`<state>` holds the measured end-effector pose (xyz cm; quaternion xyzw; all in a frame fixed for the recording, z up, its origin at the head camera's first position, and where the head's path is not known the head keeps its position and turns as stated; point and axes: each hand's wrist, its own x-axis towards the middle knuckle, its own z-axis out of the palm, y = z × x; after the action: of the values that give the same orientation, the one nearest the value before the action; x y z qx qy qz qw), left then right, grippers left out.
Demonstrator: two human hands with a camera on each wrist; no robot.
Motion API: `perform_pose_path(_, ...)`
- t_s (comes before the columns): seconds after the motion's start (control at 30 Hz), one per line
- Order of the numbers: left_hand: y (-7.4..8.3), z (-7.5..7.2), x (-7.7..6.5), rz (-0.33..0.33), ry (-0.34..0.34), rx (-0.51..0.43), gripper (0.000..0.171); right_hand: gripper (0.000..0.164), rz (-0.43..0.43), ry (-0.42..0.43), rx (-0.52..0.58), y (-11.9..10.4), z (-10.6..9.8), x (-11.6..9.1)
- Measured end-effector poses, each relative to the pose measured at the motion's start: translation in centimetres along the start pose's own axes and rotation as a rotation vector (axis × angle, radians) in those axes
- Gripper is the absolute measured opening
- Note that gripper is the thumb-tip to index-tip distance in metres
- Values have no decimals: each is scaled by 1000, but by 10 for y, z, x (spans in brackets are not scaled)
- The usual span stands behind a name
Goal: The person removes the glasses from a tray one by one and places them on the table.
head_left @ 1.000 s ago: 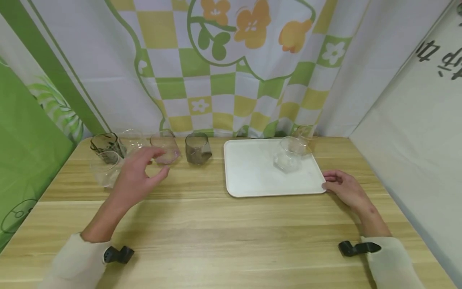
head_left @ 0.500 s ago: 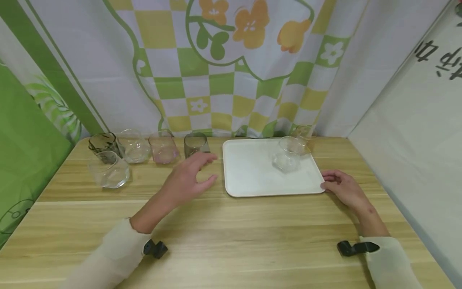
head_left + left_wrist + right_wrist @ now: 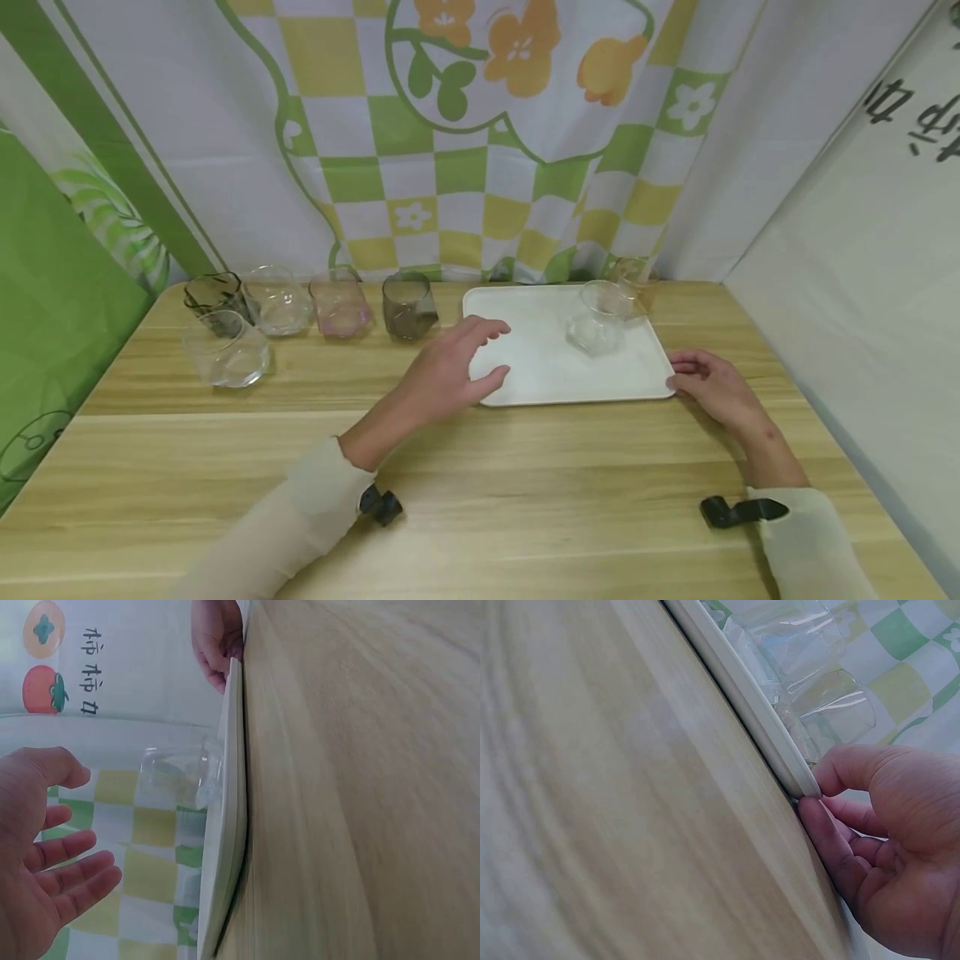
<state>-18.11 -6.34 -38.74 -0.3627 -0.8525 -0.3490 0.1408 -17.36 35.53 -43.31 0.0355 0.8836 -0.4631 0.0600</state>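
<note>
Head view: a white tray (image 3: 540, 362) lies lengthwise between left hand (image 3: 448, 367) and right hand (image 3: 712, 385)

The tray sits flat on the worktop (image 3: 525, 500), its long axis running left to right, from beneath the left fingers across to the right ones. That lengthwise line between the hands is, I judge, the relation to mind: the right fingers pinch the near right corner, while the left fingers are spread wide from the thumb, hold nothing, and hang over the tray's near left part. The left wrist view shows them apart from both tray and glass.

On the tray stands a clear glass (image 3: 597, 321), to the right of the left fingers and a little beyond them, on the side their gap faces; from the right fingers it lies leftward and farther back. Neither hand looks clearly nearer to it. An amber glass (image 3: 637, 283) shows just behind it; whether that one rests on the tray I cannot tell. Beyond the left fingers and to their left stands a smoky glass (image 3: 408, 307), with a pink-tinted glass (image 3: 340, 308) farther left
</note>
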Motion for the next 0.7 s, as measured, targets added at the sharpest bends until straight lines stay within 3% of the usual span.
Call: perform_pose_path(0.7,7,72,55,-202,-107,-63,73,53,-1,-2,19,-4,0,-2)
